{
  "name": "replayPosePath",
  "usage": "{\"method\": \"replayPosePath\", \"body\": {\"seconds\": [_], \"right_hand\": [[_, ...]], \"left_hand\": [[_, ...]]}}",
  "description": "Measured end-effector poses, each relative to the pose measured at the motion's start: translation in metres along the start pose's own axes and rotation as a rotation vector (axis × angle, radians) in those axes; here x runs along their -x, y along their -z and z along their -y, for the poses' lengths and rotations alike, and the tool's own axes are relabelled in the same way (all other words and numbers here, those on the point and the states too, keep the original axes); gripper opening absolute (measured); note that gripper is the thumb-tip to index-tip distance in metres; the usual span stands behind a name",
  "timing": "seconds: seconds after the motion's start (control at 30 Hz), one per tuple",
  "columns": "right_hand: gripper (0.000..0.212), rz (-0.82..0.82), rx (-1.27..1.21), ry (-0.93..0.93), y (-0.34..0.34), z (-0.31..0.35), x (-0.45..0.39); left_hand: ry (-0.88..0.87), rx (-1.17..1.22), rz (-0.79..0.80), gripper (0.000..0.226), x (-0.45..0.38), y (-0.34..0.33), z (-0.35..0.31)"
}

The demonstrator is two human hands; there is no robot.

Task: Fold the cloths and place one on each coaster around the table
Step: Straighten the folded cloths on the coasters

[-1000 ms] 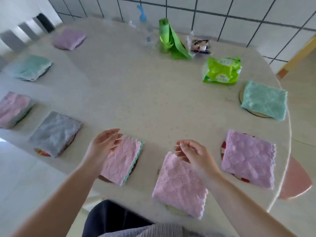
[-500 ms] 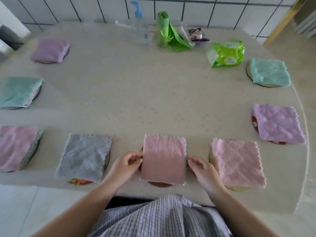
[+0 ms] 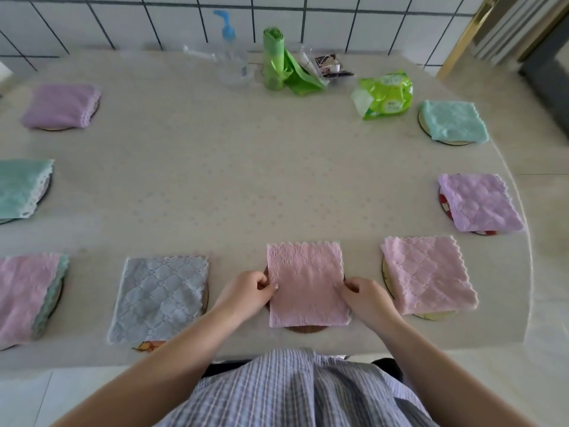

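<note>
- Near done, by the look of it: eight folded cloths on the counter (image 3: pixel 277 180), each over a coaster.
- Left side: purple cloth (image 3: pixel 60 106), teal cloth (image 3: pixel 21 188), pink-and-green cloth (image 3: pixel 29 300), grey cloth (image 3: pixel 161 298).
- Right side: mint cloth (image 3: pixel 454 120), lilac cloth (image 3: pixel 478 201), pale pink cloth (image 3: pixel 429 274).
- Front centre: pink cloth (image 3: pixel 306 283) flat on a brown coaster (image 3: pixel 303 328), only the coaster's near rim and left edge showing.
- Left hand (image 3: pixel 248 292) with grip pinched on the cloth's left edge; right hand (image 3: pixel 368 295) with grip pinched on its right edge.
- Probably left: squaring this last cloth, then letting go.
- No bare coaster and no unfolded cloth in view; counter's nearest corners out of frame, so cannot tell there.
- Far edge: pump bottle (image 3: pixel 229 53), green bag roll (image 3: pixel 274 58), green packet (image 3: pixel 383 95), apart from the cloths.
</note>
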State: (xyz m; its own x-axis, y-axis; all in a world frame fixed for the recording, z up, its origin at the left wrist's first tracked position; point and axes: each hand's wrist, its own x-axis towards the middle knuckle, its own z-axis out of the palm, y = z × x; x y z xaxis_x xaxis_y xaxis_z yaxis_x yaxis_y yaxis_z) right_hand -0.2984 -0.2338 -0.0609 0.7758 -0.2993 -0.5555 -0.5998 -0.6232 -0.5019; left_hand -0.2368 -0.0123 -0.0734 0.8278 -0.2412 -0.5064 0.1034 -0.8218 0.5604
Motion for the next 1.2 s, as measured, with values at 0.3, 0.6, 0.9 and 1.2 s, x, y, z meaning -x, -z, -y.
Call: {"method": "replayPosePath", "body": {"seconds": [0.3, 0.6, 0.9, 1.2], "right_hand": [[0.035, 0.048, 0.023, -0.022, 0.004, 0.005, 0.002], [0.038, 0.147, 0.002, 0.048, 0.012, -0.006, -0.007], [0.019, -0.033, -0.194, 0.198, 0.023, 0.033, -0.013], [0.008, 0.370, -0.166, 0.381, -0.048, 0.103, 0.010]], "left_hand": [[0.007, 0.052, 0.043, 0.038, 0.005, 0.004, 0.001], [0.050, 0.100, 0.017, 0.031, 0.006, 0.006, 0.000], [0.209, 0.568, -0.221, 0.007, 0.042, 0.049, 0.027], [0.268, 0.536, -0.492, 0.012, 0.069, 0.105, 0.100]]}}
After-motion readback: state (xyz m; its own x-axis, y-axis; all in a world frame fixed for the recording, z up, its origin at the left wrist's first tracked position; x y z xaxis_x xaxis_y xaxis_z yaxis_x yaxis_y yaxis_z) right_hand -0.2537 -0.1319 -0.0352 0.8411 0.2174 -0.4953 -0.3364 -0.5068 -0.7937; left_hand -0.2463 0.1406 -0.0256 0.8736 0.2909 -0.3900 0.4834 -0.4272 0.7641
